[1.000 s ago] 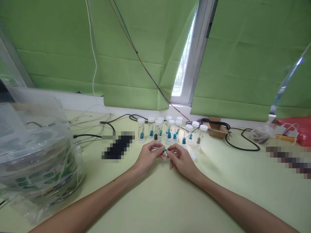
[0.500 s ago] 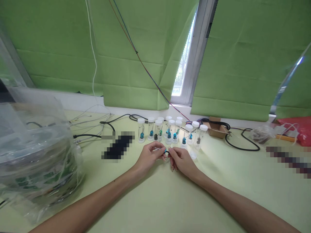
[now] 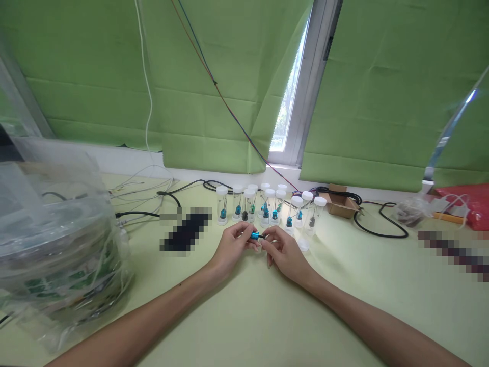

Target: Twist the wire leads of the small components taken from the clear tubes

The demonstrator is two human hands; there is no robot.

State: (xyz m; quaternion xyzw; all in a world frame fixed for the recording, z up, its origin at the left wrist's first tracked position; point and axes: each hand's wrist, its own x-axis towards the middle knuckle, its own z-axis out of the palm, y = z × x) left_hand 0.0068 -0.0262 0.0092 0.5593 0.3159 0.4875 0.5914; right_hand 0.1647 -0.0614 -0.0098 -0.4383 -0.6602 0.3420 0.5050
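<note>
My left hand [image 3: 233, 245] is closed, pinching a small shiny blue cylindrical part [image 3: 254, 235] between thumb and fingertips. A thin black end sticks out of the part toward the right. At that black end, my right hand [image 3: 283, 247] has its thumb and forefinger closed in a pinch. Just beyond both hands stand several clear tubes [image 3: 222, 206] with white caps, most of them holding blue, green or dark pieces with thin stems. A loose white cap [image 3: 303, 245] lies beside my right hand.
A bulky bundle in clear plastic [image 3: 61, 255] stands at the left. Black cables [image 3: 382, 232] and a small open cardboard box [image 3: 340, 204] lie along the back. A red bag [image 3: 476, 204] is at the far right. Green blinds [image 3: 214, 112] hang behind the table.
More of the blue part now shows, lying level between my hands. The thin metal stem seen at my left fingers is out of sight. My right fingers have shifted their pinch slightly.
</note>
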